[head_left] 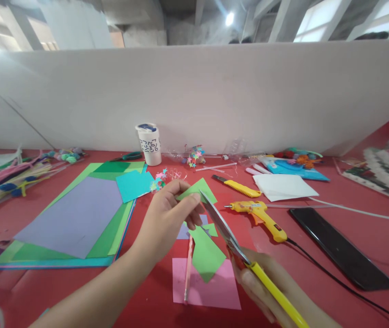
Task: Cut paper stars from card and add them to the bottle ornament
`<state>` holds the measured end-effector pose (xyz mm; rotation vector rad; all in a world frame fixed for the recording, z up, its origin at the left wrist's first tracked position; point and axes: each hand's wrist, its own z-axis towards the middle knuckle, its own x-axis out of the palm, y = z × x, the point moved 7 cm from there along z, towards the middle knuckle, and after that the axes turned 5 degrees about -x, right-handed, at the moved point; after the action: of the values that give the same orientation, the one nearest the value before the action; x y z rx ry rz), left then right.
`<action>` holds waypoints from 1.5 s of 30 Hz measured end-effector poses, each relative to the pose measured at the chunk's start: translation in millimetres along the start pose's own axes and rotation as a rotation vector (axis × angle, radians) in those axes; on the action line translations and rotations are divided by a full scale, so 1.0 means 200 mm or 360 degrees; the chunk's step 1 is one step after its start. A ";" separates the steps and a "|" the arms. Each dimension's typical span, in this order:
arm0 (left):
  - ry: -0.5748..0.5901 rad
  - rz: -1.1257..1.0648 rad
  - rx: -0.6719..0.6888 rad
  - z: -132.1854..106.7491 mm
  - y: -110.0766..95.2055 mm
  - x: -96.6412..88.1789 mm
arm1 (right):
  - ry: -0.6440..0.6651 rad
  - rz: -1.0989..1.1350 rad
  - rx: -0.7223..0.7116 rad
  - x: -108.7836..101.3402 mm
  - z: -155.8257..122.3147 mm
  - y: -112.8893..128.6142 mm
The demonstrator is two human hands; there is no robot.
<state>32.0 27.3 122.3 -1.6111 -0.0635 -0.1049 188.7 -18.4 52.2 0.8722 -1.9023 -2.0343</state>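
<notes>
My left hand (165, 212) pinches a small piece of light green paper (206, 189) between thumb and fingers, above the middle of the table. Held in my right hand (262, 278) is a pair of scissors (226, 232) with a yellow handle, blades pointing up and away from me. The blade tips meet the green paper beside my left thumb; whether they are parted is unclear. Underneath lie a larger green paper piece (210, 255), a pink sheet (221, 294), a pink pencil (188, 269) and a lilac scrap (182, 232).
Left is a stack of coloured sheets with lilac paper (74, 216) on top. A white cup (149, 146) stands behind. Rightward lie a yellow cutter knife (240, 187), a yellow glue gun (261, 216) with black cord, and a black phone (341, 248). A white partition (194, 95) bounds the red table.
</notes>
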 end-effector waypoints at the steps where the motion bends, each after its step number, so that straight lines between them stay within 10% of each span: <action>1: -0.0031 0.0020 0.0027 0.00 -0.01 -0.01 | -0.0010 -0.0015 -0.0002 0.00 0.00 0.00; 23: 0.0111 0.0012 -0.0056 -0.02 0.02 0.02 | 0.0100 0.0111 -0.0314 0.00 0.03 0.01; 34: 0.0048 0.0006 -0.0008 -0.03 0.04 0.03 | -0.0140 0.0225 0.0013 0.02 -0.03 -0.04; 45: 0.0091 -0.0115 -0.0017 -0.02 0.06 0.05 | -0.0174 0.0107 -0.0153 0.02 -0.01 0.00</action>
<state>43.4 22.3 111.7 -1.6156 -0.0770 -0.2073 187.7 -22.7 50.6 0.6780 -1.8439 -2.1535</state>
